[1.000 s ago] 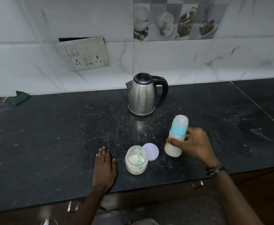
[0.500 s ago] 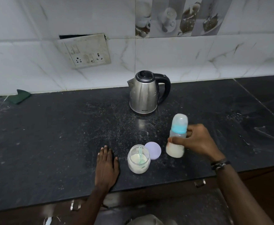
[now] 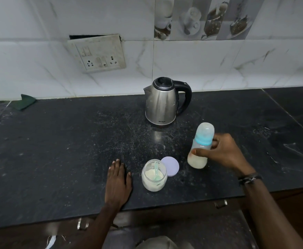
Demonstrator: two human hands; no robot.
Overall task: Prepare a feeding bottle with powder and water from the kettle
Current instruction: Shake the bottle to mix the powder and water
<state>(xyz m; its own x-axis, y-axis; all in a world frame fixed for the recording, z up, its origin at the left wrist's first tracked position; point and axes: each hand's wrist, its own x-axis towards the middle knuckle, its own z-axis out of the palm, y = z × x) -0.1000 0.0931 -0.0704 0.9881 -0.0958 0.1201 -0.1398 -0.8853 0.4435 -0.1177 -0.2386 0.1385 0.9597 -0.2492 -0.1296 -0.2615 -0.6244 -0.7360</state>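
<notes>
My right hand (image 3: 224, 151) grips a capped feeding bottle (image 3: 201, 146) with a blue collar and milky liquid in its lower part; its base is at the dark countertop (image 3: 57, 150). To its left stands an open jar of powder (image 3: 154, 175) with a green scoop (image 3: 157, 172) inside, and the jar's lilac lid (image 3: 171, 166) lies right behind it. A steel kettle (image 3: 162, 103) with a black handle stands farther back, lid closed. My left hand (image 3: 117, 182) lies flat on the counter, left of the jar, holding nothing.
Spilled powder dusts the counter between the kettle and the jar. A green cloth (image 3: 24, 103) lies at the back left by the wall. A socket plate (image 3: 97, 53) is on the tiled wall. The counter's front edge runs just below my left hand.
The bottle stays in my right hand at nearly the same spot, a little more upright. My left hand and the jar have not moved; the view shifted slightly.
</notes>
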